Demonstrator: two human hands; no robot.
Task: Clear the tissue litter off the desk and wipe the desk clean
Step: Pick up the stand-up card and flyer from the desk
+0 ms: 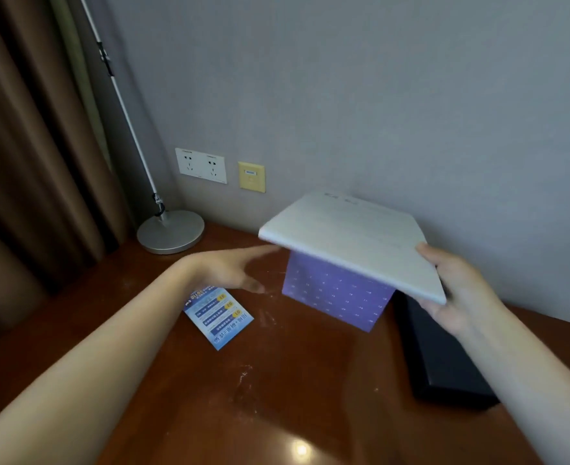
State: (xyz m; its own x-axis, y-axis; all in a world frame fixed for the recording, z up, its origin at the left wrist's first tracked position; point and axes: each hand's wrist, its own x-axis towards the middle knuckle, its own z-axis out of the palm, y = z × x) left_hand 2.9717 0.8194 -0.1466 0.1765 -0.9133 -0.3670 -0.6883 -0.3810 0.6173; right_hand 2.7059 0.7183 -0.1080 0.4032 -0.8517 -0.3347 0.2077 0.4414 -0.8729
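1. Red-brown polished wood makes up the desk (183, 397), and its surface shows faint whitish smears and specks near the middle and just in front of the purple box (337, 293); I can make out no clear wad of tissue, so the litter is either tiny or hidden.
2. White book (350, 243) is held off the desk, slightly tilted, right over the purple box; whether it touches the box top I cannot tell.
3. Right hand (458, 293) grips the book's near right corner, thumb on top and fingers curled beneath.
4. Left hand (233, 270) is relaxed with fingers extended, fingertips reaching toward the book's left corner, holding nothing.
5. Key relation: the smeared patch lies in front of and left of the box, nearer the left hand. The book's long axis runs from far left to near right, and its far left corner points toward the lamp base (171, 231).
6. Blue leaflet (218, 318) lies flat just below the left hand, its long axis slanting from far left to near right.
7. Black box (441, 357) sits right of the purple box, under the right wrist.
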